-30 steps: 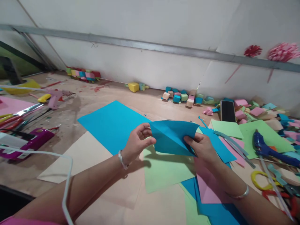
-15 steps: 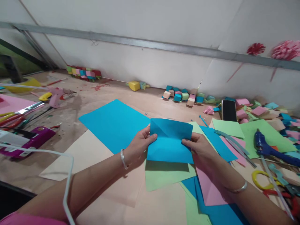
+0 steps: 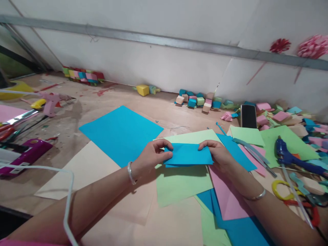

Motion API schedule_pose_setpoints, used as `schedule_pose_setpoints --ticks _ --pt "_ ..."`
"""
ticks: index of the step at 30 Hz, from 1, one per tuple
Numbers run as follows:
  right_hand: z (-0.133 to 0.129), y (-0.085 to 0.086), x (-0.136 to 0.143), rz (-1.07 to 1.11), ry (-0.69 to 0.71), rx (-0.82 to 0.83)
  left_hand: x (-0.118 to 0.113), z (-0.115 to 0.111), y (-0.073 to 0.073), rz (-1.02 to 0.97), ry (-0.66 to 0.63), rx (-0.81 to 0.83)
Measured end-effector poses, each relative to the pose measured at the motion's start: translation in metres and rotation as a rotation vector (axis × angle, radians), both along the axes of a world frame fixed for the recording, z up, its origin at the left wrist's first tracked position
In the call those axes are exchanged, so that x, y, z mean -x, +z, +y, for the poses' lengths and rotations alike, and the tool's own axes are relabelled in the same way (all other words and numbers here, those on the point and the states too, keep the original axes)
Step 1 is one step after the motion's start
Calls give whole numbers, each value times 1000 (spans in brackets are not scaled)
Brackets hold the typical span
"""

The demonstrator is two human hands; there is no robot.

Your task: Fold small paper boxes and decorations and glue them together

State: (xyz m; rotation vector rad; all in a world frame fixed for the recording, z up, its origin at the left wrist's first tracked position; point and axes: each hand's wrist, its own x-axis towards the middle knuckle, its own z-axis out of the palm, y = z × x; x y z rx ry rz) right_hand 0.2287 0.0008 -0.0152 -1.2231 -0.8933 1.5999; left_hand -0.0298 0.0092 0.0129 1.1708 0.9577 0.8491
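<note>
A blue paper (image 3: 188,155), folded over into a narrow strip, is held just above a light green sheet (image 3: 181,188). My left hand (image 3: 156,152) pinches its left end between thumb and fingers. At the other end, my right hand (image 3: 215,152) grips the paper, with fingers curled over the top edge. A large blue sheet (image 3: 120,133) lies flat beyond my left hand. Peach sheets (image 3: 115,215) lie under my forearms, and a pink sheet (image 3: 230,201) is beneath my right wrist.
At the right are a blue glue gun (image 3: 294,160), yellow-handled scissors (image 3: 279,191), a phone (image 3: 248,117) and many small paper pieces. A pink glue gun (image 3: 51,104) and a purple device (image 3: 30,155) lie left. Paper blocks (image 3: 192,101) line the wall.
The blue paper has been folded over, its upper and lower parts now together. Both hands have moved to its upper edge. The camera view has shifted slightly.
</note>
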Motion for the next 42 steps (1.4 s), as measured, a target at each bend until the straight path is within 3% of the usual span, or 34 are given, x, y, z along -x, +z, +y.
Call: schedule_pose_setpoints --ticks 3,6,10,14,17,22,24,26,32,42 --pt "0 2 -1 -51 -44 -110 -1 1 -1 -12 95 47" --pt "0 8 -2 -264 -14 -437 0 5 0 -114 163 192" --pt "-2 15 -4 -642 24 -829 3 9 1 -158 161 288" --pt "-3 19 -4 -792 -53 -974 2 7 1 -109 107 264" --pt "-4 20 -2 -804 -104 -891 2 5 -1 5 96 101" --pt "-4 17 0 -776 -182 -631 8 7 -1 239 121 -443" --pt "-4 16 1 -735 -182 -564 10 8 -1 354 100 -579" --pt "-4 16 1 -688 -170 -515 9 9 -2 403 110 -592" --pt "-7 19 5 -659 -67 -494 4 6 -12 270 281 -342" --pt "-12 21 10 -617 -94 -509 4 6 -7 361 289 -392"
